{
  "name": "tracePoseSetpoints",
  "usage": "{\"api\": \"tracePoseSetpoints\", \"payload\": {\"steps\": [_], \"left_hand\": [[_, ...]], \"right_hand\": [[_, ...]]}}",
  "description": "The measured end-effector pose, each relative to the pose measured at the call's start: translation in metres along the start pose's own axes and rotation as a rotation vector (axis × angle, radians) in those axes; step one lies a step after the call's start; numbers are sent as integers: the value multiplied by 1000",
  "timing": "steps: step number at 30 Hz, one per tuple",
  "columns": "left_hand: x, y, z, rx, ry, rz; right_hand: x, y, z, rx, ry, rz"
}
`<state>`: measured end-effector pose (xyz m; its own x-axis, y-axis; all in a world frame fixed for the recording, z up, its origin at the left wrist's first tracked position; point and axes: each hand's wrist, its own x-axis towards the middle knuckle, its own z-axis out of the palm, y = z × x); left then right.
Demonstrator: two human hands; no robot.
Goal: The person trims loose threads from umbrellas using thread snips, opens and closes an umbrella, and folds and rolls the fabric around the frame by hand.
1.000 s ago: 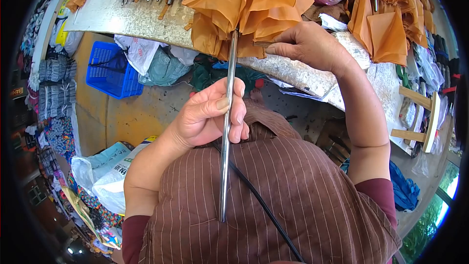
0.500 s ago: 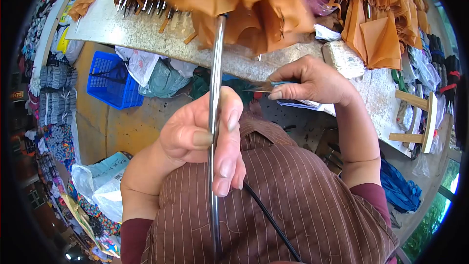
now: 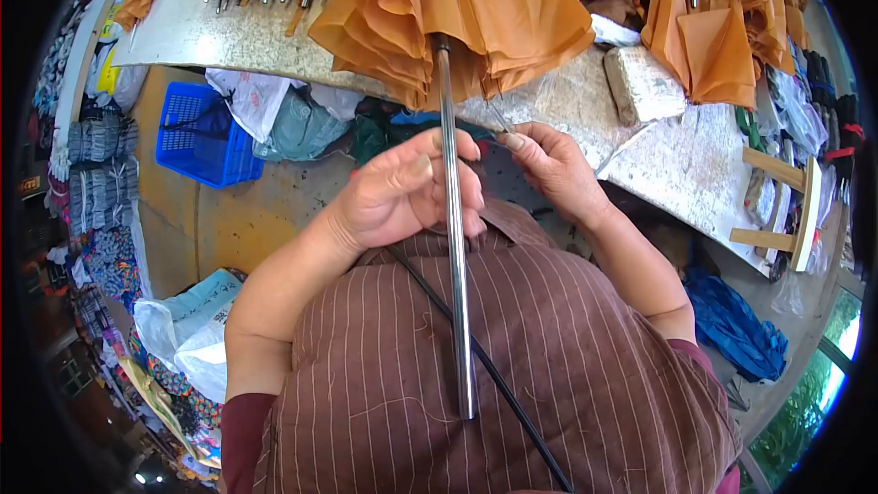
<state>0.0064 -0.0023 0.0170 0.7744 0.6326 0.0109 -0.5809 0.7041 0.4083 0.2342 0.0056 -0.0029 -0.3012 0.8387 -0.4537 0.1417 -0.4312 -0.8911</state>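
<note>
Pale and scuffed, the work surface (image 3: 709,174) stretches in front of the person, and between the two, right where I am looking, is an orange umbrella (image 3: 450,18), its loose canopy (image 3: 526,23) at the far end and its metal shaft (image 3: 456,247) pointing back at the wearer of the striped apron (image 3: 576,338). That long axis runs almost straight from apron to surface, the bare lower end over the cloth; whether the canopy touches the surface I cannot tell. Nearest the shaft is the left hand (image 3: 393,197): its fingers pass behind the metal while the thumb lies off to one side, so it looks loosely spread rather than clenched. The right hand (image 3: 558,169) sits to the shaft's right, just below the canopy's hem, thumb and forefinger narrowed on a thin grey piece (image 3: 499,117), too slight to tell a rib end from a tool. Beyond that hand lies a pale block (image 3: 643,84); more orange umbrellas (image 3: 718,23) are bunched farther right, and a blue basket (image 3: 201,123) stands off left.
</note>
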Motion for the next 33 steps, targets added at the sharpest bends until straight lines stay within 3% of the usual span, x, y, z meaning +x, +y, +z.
{"api": "tracePoseSetpoints", "payload": {"steps": [4,10,22,25,29,30,33], "left_hand": [[-4,-2,-4,-20,130,2],[-3,-3,-10,-25,145,5],[-6,-4,-15,-56,167,29],[-8,-3,-15,-60,183,43],[-9,-2,-12,-57,193,47],[-8,-2,-12,-51,190,46],[-6,-4,-13,-50,172,52]], "right_hand": [[0,17,10,44,19,-2],[21,16,22,245,42,-113],[29,-11,12,317,50,-114],[18,-26,-2,63,22,-101],[7,-53,-21,-573,105,-328],[4,-69,-20,-637,101,-219],[11,-74,-20,-831,165,-322]]}}
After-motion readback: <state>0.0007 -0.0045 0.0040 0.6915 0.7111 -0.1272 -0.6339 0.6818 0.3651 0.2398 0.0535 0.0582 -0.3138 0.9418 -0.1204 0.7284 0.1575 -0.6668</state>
